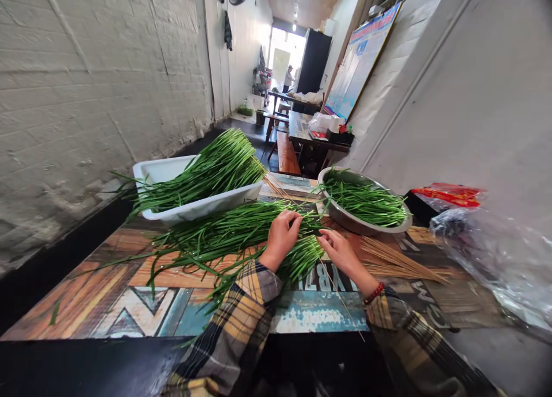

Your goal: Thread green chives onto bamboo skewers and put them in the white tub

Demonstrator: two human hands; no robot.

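Observation:
My left hand [282, 236] is over the loose garlic chives [228, 227] on the table, its fingers curled into a pinch. Whatever is between its fingertips is too small to make out. My right hand [340, 253] is just to the right, with thumb and forefinger stretched out and slightly apart by the cut ends of a smaller bundle of chives [308, 254]. A thin wooden skewer [342, 298] runs from that bundle's cut ends toward the table's front edge. My left forearm partly covers this bundle.
A white plastic tub [202, 204] at the back left holds chives on skewers. At the back right stands a metal bowl [366, 227] of chives. Bare skewers [401, 259] lie right of my hand, near clear plastic bags [495, 253]. Benches, tables and a person are farther back.

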